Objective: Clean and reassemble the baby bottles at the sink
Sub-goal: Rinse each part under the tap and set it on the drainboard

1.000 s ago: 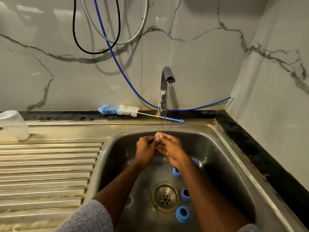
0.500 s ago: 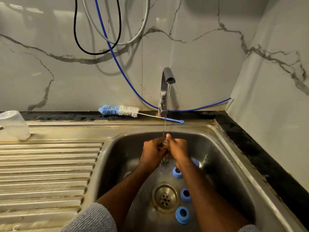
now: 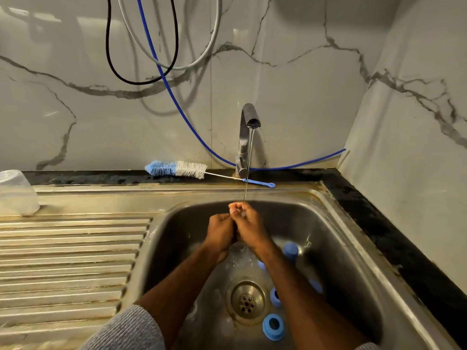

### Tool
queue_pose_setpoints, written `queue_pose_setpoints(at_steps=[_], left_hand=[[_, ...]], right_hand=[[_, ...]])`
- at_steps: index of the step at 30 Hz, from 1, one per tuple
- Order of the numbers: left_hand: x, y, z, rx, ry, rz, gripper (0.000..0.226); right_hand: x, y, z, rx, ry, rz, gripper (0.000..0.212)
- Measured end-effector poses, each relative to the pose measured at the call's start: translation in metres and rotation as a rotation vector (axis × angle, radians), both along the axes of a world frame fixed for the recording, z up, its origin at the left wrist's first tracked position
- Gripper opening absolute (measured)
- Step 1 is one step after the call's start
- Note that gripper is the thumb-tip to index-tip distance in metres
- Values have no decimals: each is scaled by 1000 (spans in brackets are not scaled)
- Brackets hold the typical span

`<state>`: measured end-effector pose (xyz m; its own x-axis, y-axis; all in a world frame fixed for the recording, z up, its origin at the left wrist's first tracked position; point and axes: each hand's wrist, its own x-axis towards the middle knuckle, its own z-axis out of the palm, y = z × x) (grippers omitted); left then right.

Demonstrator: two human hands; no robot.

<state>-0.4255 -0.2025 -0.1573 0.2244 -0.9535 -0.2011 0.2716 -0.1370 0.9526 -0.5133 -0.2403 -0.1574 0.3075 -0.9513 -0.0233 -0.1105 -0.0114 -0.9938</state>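
Note:
Both my hands meet under the thin water stream over the steel sink [image 3: 336, 223]. My left hand [image 3: 219, 234] and my right hand [image 3: 252, 231] have curled fingers pressed together around a small clear bottle part [image 3: 237, 210], which is mostly hidden by the fingertips. Water falls from the tap [image 3: 249, 117] onto it. Several blue screw rings lie on the sink floor, one [image 3: 273, 326] in front of the drain [image 3: 247, 300] and another [image 3: 275, 296] at its right. A clear bottle [image 3: 240, 256] lies below my wrists. A blue-capped bottle [image 3: 290, 250] lies to the right.
A blue and white bottle brush [image 3: 177, 169] lies on the ledge behind the sink, left of the tap. An upturned clear cup [image 3: 15, 193] stands at the far left of the ribbed drainboard [image 3: 70, 261]. Cables and a blue hose hang on the marble wall.
My hands turned and shifted against each other under the stream, the right fingertips rising a little above the left. The parts on the sink floor stayed put.

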Motion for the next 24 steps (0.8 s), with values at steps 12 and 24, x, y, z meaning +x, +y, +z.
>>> queue_pose_setpoints(at_steps=[12, 24], left_hand=[[-6, 2, 3, -435, -782, 180, 18], [5, 0, 8, -518, -874, 102, 17]], right_hand=[[1, -9, -2, 227, -97, -271, 39], [11, -9, -9, -5, 74, -393, 38]])
